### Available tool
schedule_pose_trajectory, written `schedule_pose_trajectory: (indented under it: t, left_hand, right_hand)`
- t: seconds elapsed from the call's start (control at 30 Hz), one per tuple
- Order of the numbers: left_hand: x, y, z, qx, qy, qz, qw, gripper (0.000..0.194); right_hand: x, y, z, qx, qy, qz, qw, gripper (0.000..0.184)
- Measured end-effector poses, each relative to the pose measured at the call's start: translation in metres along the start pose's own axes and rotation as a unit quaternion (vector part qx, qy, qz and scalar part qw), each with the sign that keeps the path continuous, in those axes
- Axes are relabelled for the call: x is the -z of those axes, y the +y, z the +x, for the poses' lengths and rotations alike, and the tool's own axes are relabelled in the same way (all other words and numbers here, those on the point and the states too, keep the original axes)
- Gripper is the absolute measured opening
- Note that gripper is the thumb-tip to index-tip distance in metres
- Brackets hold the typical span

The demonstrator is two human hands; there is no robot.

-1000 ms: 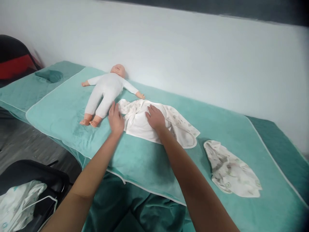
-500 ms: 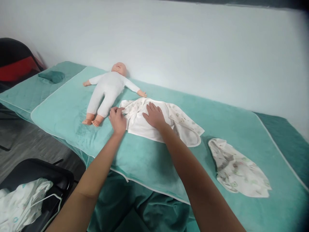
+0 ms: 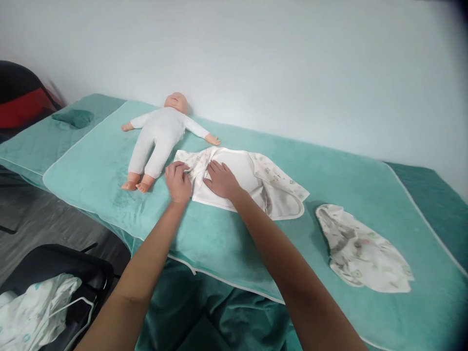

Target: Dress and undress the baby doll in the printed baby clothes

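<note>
A white baby shirt (image 3: 237, 165) with a small printed pattern on its sleeves lies spread open on the green bed cover, its plain inside facing up. My left hand (image 3: 178, 182) is closed on the shirt's left edge, fingers curled around the cloth near the sleeve. Flat on the white inner cloth rests my right hand (image 3: 222, 181), fingers stretched out. Just beyond my left hand, a baby doll (image 3: 163, 129) in a white bodysuit lies on its back, its head toward the wall.
To the right lies a second patterned baby garment (image 3: 365, 253), crumpled. A black chair (image 3: 87, 273) at lower left holds printed cloth (image 3: 44, 307) and a white hanger (image 3: 82, 300). The bed (image 3: 329, 170) stands against a pale wall (image 3: 292, 63); another chair (image 3: 22, 107) stands at far left.
My right hand has slid left across the shirt's inside, closer to my left hand. The left hand stays at the shirt's left edge. The view has shifted slightly.
</note>
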State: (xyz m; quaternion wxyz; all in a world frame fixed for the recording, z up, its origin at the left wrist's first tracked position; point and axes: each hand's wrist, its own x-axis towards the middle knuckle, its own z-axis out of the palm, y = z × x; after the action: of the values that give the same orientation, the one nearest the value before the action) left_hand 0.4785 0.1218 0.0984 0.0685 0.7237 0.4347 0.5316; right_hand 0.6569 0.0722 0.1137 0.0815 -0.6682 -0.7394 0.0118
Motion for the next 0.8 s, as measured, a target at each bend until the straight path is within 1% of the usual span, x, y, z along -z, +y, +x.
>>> schedule_pose_trajectory:
  t: [0.1,0.27,0.43,0.5,0.6,0.67,0.73,0.8]
  left_hand:
    - [0.000,-0.001,0.001,0.001,-0.004,-0.010,1.000,0.032]
    - [-0.001,-0.002,0.000,-0.011,0.002,-0.015,1.000,0.030]
    - [-0.003,-0.005,-0.001,-0.054,0.014,-0.021,0.998,0.029]
    - [-0.003,-0.005,-0.001,-0.056,0.007,-0.017,0.998,0.029]
    - [-0.003,-0.005,-0.002,-0.043,-0.010,-0.008,0.999,0.028]
    - [-0.002,-0.005,-0.001,-0.040,-0.010,-0.011,0.999,0.027]
    - [-0.001,-0.004,-0.001,-0.043,-0.001,-0.021,0.999,0.027]
    - [0.000,-0.004,0.000,-0.039,0.006,-0.030,0.999,0.027]
  right_hand:
    - [0.001,-0.006,0.006,0.000,0.004,0.013,1.000,0.061]
    - [0.003,-0.001,0.023,0.011,-0.006,0.045,0.999,0.057]
    - [-0.002,0.001,0.033,0.014,0.013,0.056,0.998,0.058]
    - [-0.004,-0.003,0.032,0.004,0.024,0.056,0.998,0.059]
    - [-0.006,-0.013,0.025,-0.052,0.064,0.055,0.995,0.062]
    - [-0.007,-0.025,0.014,-0.085,0.074,0.053,0.992,0.064]
    - [-0.007,-0.037,-0.003,-0.078,0.062,0.056,0.993,0.064]
    - [-0.006,-0.048,-0.025,-0.032,0.043,0.076,0.996,0.063]
